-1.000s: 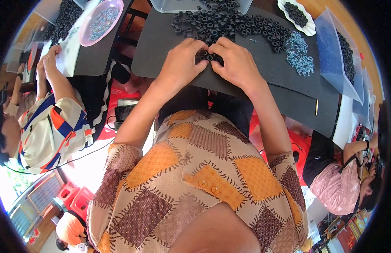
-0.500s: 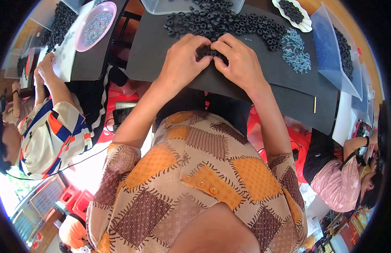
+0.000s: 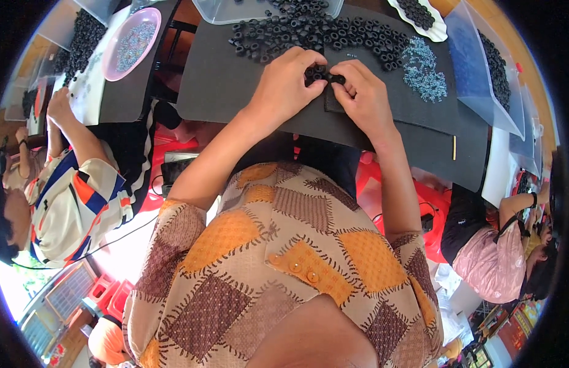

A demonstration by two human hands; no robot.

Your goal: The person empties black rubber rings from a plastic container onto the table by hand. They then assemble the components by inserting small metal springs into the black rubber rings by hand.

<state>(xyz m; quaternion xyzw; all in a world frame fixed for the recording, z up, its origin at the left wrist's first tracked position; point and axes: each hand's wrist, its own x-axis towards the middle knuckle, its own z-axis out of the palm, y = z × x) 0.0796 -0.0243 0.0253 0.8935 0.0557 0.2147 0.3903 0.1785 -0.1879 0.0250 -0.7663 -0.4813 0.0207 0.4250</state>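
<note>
Several small black ring-shaped parts (image 3: 315, 73) are gathered in my left hand (image 3: 283, 86), its thumb and fingers closed around them. Just to the right, my right hand (image 3: 365, 95) pinches a single black ring-shaped part (image 3: 338, 79) between thumb and fingertips. The two hands are close together over the near part of a dark table (image 3: 217, 92). Beyond them spreads a loose pile of the same black ring-shaped parts (image 3: 297, 34). Small bluish clear pieces (image 3: 424, 73) lie scattered to the right of my right hand.
A clear plastic bin (image 3: 217, 12) stands at the far edge. At the far right are a white scalloped dish (image 3: 436, 30) of black parts and a clear bin (image 3: 474, 73). A thin yellowish stick (image 3: 454, 147) lies nearer. Co-workers sit on both sides, one near a pink bowl (image 3: 106, 67).
My hands have drawn slightly apart. The right one has moved a little to the right and now shows a ring-shaped part in its fingertips. The view has shifted slightly.
</note>
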